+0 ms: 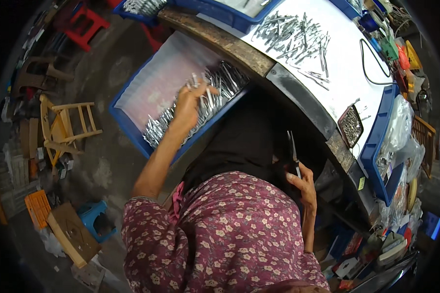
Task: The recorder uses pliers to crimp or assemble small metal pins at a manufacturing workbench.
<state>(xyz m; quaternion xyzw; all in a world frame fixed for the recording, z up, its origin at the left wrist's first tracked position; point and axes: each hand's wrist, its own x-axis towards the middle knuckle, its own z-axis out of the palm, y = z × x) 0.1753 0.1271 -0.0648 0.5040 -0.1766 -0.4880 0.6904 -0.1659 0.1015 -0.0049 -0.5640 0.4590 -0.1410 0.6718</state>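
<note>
My left hand (pixel 187 105) reaches over a blue tray (pixel 125 134) lined with pale sheeting, at the left of my lap. Its fingers close around a few slim silver metal pieces (pixel 195 80). Many similar metal pieces (pixel 156 131) lie along the tray's near and right sides. At the right of my lap, my right hand (pixel 305 184) grips a slender pair of pliers (pixel 294 152), narrow jaws pointing away from me. The jaws look slightly apart, and part of the handles is hidden by the fingers.
On the white worktop (pixel 278 54) lies a loose heap of thin metal pieces (pixel 298 36). A small box of tiny parts (pixel 351 127) sits near its edge, beside a blue tray (pixel 376 141) with plastic bags. A wooden chair (pixel 66 127) and red stool (pixel 85 27) stand left.
</note>
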